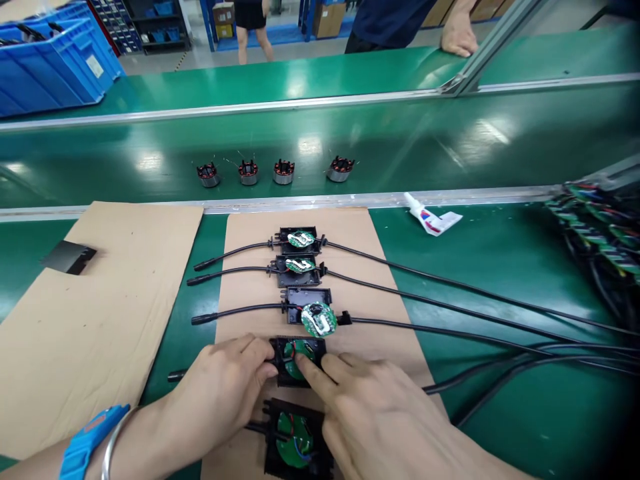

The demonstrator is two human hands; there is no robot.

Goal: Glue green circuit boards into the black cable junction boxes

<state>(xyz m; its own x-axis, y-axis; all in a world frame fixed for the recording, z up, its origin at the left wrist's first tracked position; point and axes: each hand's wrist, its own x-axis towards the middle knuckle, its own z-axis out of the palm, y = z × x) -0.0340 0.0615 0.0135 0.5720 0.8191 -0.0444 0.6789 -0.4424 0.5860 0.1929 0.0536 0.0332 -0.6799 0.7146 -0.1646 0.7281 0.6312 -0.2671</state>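
Several black cable housings with round green circuit boards lie in a column on a cardboard sheet (360, 267). My left hand (225, 387) grips the left side of the fourth housing (295, 363), fingers curled on its edge. My right hand (370, 407) presses its index finger onto the green board inside that same housing. The third housing (307, 300) has its board (319, 319) tipped out over its edge. Another housing with a green board (295, 440) lies nearest me, partly under my right hand.
Several copper-wound stators (283, 172) stand in a row on the green conveyor belt. A glue tube (430, 219) lies right of the cardboard. A bundle of boards and cables (600, 233) is at right. A blue crate (50, 60) sits far left. Another person's hand (457, 40) rests across the belt.
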